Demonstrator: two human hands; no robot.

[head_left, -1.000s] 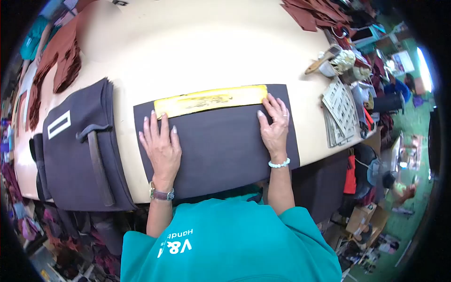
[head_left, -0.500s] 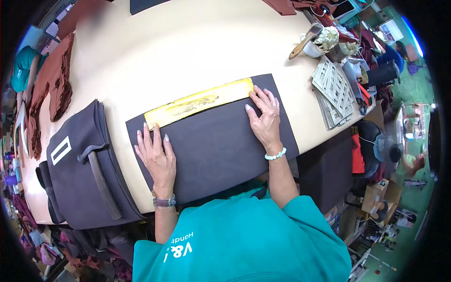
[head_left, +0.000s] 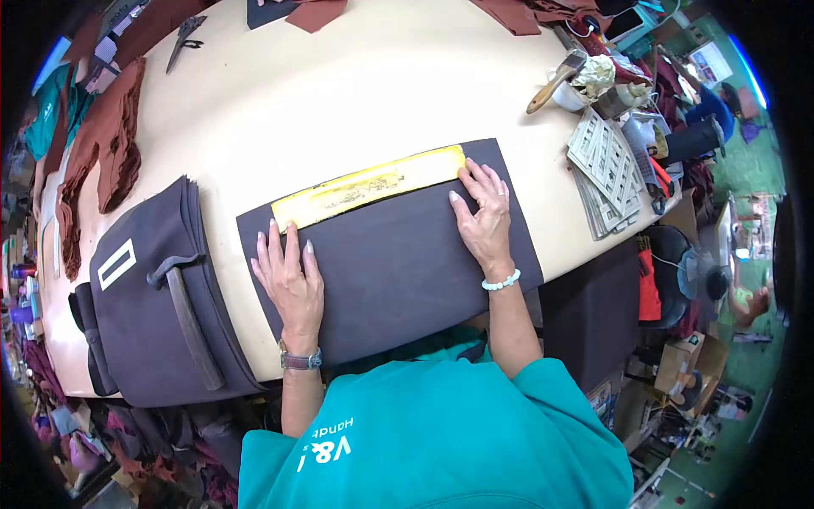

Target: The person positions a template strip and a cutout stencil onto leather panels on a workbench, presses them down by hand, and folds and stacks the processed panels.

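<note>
A dark, flat sheet (head_left: 390,271) of leather or cloth lies on the table in front of me. Along its far edge rests a long yellow strip (head_left: 407,169) with a worn, blackened patch in its middle. My left hand (head_left: 291,284) lies with spread fingers on the sheet, its fingertips touching the strip's left end. At the other end, my right hand (head_left: 486,216) has its fingertips on the strip's right corner, the thumb apart and resting on the sheet. Neither hand grasps anything.
A hammer (head_left: 192,327) lies on a stack of dark pieces (head_left: 140,331) at left, beside a small pale rectangular frame (head_left: 117,265). Scissors (head_left: 184,42) and reddish-brown pieces (head_left: 110,136) lie farther off. At right are a brush (head_left: 555,82) and slotted pale templates (head_left: 604,161).
The view has shifted slightly, bringing the scissors into sight at upper left. Both hands keep nearly the same places on the strip. A person at far left has changed position.
</note>
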